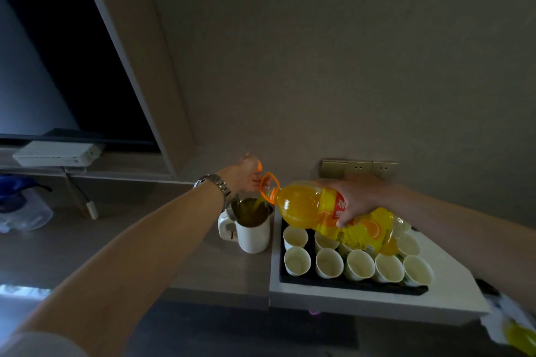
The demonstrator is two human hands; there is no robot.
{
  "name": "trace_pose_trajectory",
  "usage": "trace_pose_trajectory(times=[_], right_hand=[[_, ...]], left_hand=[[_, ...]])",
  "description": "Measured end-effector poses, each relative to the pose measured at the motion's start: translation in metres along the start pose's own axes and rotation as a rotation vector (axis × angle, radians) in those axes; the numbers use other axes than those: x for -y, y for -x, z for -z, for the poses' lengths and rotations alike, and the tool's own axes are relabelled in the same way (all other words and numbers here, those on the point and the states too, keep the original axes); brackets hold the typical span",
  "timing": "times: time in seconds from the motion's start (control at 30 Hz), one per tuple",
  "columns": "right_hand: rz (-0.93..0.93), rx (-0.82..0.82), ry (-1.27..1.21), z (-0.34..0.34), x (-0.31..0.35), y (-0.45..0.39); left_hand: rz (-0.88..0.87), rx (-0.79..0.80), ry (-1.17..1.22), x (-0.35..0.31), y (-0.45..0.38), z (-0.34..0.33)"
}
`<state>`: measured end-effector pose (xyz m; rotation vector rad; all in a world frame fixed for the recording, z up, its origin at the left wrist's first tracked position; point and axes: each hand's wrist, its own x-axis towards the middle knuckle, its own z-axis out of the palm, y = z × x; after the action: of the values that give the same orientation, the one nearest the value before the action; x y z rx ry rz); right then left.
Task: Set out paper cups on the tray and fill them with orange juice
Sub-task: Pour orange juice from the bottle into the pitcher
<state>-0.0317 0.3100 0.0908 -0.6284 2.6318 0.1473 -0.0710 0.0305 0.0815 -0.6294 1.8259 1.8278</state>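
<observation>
My right hand (352, 201) grips a large orange juice bottle (327, 213) tipped on its side above the tray. Juice runs from the bottle's mouth into a white jug (252, 233) left of the tray. My left hand (246, 174) is closed on the bottle's orange carry handle (268, 184) near the neck, with what looks like an orange cap between its fingers. Several white paper cups (329, 262) stand in two rows on the black tray (348, 284); those I can see into hold no juice. The bottle hides part of the back row.
The tray lies on a white block (377, 298) on a grey counter (214, 269). Wall sockets (359, 168) sit behind the bottle. A dark screen (58, 66), a white box (58, 153) and a plastic tub (23, 209) are at left. Crumpled wrapping (513, 324) lies at right.
</observation>
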Motion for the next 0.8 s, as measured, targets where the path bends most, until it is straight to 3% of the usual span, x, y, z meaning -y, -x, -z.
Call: trace_pose_trajectory(times=[0.23,0.5,0.8], right_hand=[[0.014,-0.031,-0.013,-0.004,-0.001,-0.003],[0.038,-0.128,-0.041,-0.008,-0.001,-0.008],[0.049,-0.318,-0.246,-0.010,0.006,-0.016]], left_hand=[[0.004,-0.020,-0.004,-0.005,-0.002,0.001],[-0.048,-0.155,-0.087,-0.022,0.005,-0.003],[-0.266,-0.266,-0.067,-0.069,0.022,-0.013]])
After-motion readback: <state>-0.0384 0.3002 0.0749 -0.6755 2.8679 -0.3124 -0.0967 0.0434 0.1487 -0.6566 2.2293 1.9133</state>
